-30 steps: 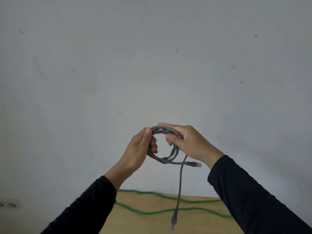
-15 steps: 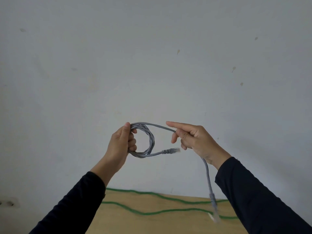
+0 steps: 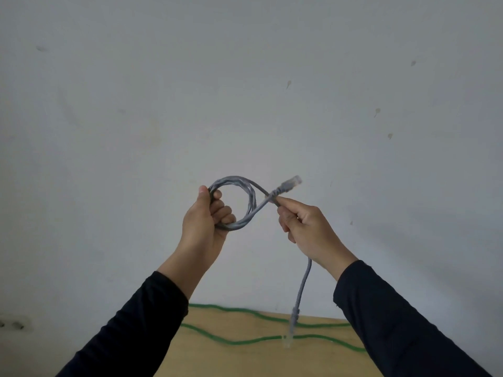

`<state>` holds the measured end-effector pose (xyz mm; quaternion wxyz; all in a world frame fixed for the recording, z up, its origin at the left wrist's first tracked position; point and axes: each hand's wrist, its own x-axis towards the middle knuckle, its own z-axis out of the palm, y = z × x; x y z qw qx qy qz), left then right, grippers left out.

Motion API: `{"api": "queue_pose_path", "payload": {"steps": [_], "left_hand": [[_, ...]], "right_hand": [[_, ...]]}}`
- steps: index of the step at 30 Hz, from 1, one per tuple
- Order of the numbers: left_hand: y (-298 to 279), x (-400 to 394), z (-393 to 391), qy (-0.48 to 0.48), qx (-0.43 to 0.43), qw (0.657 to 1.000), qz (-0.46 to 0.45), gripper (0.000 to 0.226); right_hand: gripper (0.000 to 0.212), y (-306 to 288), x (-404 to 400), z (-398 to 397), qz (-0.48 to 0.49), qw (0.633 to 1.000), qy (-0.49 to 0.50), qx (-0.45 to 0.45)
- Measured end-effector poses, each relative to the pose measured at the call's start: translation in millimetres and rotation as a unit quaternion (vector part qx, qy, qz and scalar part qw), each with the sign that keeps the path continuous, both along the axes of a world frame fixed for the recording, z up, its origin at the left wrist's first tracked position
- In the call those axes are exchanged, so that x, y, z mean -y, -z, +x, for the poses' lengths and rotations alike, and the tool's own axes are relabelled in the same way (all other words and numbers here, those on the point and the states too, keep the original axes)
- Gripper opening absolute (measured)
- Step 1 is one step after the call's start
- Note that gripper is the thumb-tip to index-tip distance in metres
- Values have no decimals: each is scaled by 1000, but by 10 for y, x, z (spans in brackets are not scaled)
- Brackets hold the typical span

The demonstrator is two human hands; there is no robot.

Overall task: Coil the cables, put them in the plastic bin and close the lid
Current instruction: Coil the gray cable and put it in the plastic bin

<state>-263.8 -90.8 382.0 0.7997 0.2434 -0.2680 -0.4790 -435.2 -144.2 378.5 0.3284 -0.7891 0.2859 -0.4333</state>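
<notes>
— Grey network cable (image 3: 246, 205): where is it?

— Held up in front of a pale wall (image 3: 245, 91), several turns gathered into a small coil. The left hand (image 3: 204, 227) is closed around the coil at its 9 o'clock side, thumb up over the strands, fingers curled through the ring.

— And the right hand (image 3: 307, 229)?

— It sits at 3 o'clock from the coil, pinched shut on a strand just where that strand crosses another. One plug (image 3: 290, 184) sticks up past the crossing toward 1 o'clock, clear of the fingers.

— The other end?

— It drops below the right wrist toward 6 o'clock, and its plug (image 3: 290, 331) hangs over a wooden table (image 3: 245, 360).

— Anything on that table?

— A green cable (image 3: 239, 341) snakes across it in two wavy runs. Both forearms wear dark sleeves (image 3: 130, 330). At 8 o'clock, low on the wall, there is a socket (image 3: 13, 323), too blurred to describe further.
</notes>
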Motion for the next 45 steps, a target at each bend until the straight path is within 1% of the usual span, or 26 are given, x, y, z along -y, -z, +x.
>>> {"api": "queue_pose_path", "payload": {"steps": [2,4,6,8,11,12,15,17,19,21,22,24,26,30,32,35,41,45], "left_hand": [[-40,13,10,-27,-60,998,-9,40],[-74,37,44,-66,-109,992,-14,38],[-80,73,51,-107,-107,988,-12,34],[-45,103,23,-148,-52,988,1,30],[63,123,-18,-185,33,982,13,27],[96,126,-19,-192,55,980,16,27],[187,137,-4,-210,112,971,26,28],[225,142,4,-227,144,963,33,29],[246,152,18,-241,167,955,39,29],[263,168,35,-243,177,953,46,29],[276,175,42,-242,181,952,48,30],[309,180,50,-233,192,952,50,30],[342,181,55,-211,195,957,47,30],[335,199,89,-160,181,970,26,31],[320,224,125,-151,169,974,16,32],[313,252,175,-148,156,976,25,31],[338,322,271,-148,130,979,60,32],[347,330,265,-155,152,974,60,32]], "right_hand": [[34,45,-35,21,-12,999,24,-25],[36,138,-97,55,-54,995,47,-73],[40,232,-182,113,-87,989,48,-108],[42,270,-269,166,-86,989,26,-119],[28,234,-364,187,-80,989,-25,-122],[27,200,-396,185,-69,989,-46,-119],[35,129,-423,167,-39,987,-104,-114],[40,100,-418,147,-52,981,-120,-141],[39,100,-405,147,-65,973,-134,-175],[33,116,-394,173,-78,968,-144,-192],[29,118,-395,192,-99,966,-146,-190],[22,138,-370,239,-171,963,-140,-154],[17,144,-329,277,-204,964,-115,-126],[31,174,-244,267,-207,967,-38,-143],[35,236,-200,259,-200,971,-2,-134],[42,328,-155,277,-186,970,36,-154],[40,367,-157,327,-201,957,37,-205],[40,407,-151,390,-200,958,35,-203]]}}
